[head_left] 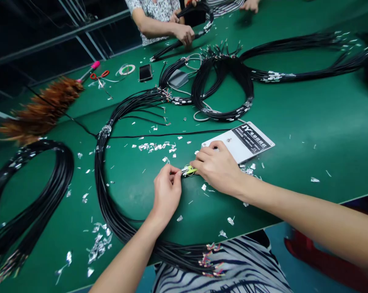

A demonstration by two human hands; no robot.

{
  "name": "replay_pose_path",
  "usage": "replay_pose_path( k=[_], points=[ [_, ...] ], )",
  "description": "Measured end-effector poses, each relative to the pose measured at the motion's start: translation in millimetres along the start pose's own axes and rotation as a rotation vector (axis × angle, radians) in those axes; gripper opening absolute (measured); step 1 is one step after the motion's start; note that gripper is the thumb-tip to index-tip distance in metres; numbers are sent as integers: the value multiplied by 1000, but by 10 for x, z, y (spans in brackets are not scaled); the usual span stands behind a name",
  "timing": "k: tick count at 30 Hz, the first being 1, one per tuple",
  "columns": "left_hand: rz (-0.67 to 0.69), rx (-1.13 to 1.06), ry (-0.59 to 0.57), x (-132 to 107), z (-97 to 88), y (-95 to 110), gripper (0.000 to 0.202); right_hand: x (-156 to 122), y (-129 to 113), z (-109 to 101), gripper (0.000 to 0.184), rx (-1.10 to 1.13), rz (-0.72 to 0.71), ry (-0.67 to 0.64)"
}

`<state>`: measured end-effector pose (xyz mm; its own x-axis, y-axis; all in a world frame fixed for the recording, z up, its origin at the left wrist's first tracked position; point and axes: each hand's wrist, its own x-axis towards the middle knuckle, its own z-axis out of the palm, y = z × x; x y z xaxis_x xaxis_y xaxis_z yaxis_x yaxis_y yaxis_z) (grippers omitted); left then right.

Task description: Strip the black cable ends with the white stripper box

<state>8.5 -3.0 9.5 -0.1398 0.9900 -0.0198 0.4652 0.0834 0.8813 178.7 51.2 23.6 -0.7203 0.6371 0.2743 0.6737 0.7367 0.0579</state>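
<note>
My left hand (167, 190) pinches the end of a thin cable at the middle of the green table (309, 122). My right hand (217, 166) is closed on a small yellow-green tool (188, 171) that meets the left fingertips. A long bundle of black cables (106, 195) loops from the left of my hands round to the table's front edge, where its coloured wire ends (213, 260) hang. A white labelled device (242, 142) lies just behind my right hand.
Silver foil scraps (155, 146) litter the table. More black cable coils lie at the left (34, 195) and at the back (229, 85). A feather duster (40, 108), red scissors (99, 75), tape roll (126, 69) and phone (145, 72) sit far left. Another person's hand (184, 33) holds cables.
</note>
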Motion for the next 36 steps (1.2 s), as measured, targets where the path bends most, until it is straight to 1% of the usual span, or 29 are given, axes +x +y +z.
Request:
replay_pose_path(
  k=[8,13,17,19,21,23,25,27,29,33,36],
  points=[
    [-23,-66,1,-5,24,-28,12,-5,-5,-26,12,5,26,-33],
    [-59,-105,20,-8,30,-38,16,10,-44,-38,11,21,32,-44],
    [-55,-110,25,1,37,-48,17,15,-53,-70,8,53,40,-42],
    [-47,-116,25,5,35,-53,17,-60,-3,-127,9,91,40,30],
    [-41,-127,25,8,30,-58,17,-215,76,-203,15,157,82,175],
    [-40,-136,24,9,23,-62,17,-424,146,-270,14,225,210,340],
    [-44,-138,20,10,21,-66,17,-631,169,-295,12,256,308,450],
    [-54,-142,13,13,23,-70,18,-782,142,-267,15,288,308,442],
    [-74,-153,5,18,18,-76,19,-856,93,-204,17,269,285,429],
    [-109,-156,8,22,-67,-104,21,-855,61,-102,21,163,274,470],
    [-127,-148,35,-31,-181,-114,21,-833,88,-99,20,164,265,481]
  ],
)
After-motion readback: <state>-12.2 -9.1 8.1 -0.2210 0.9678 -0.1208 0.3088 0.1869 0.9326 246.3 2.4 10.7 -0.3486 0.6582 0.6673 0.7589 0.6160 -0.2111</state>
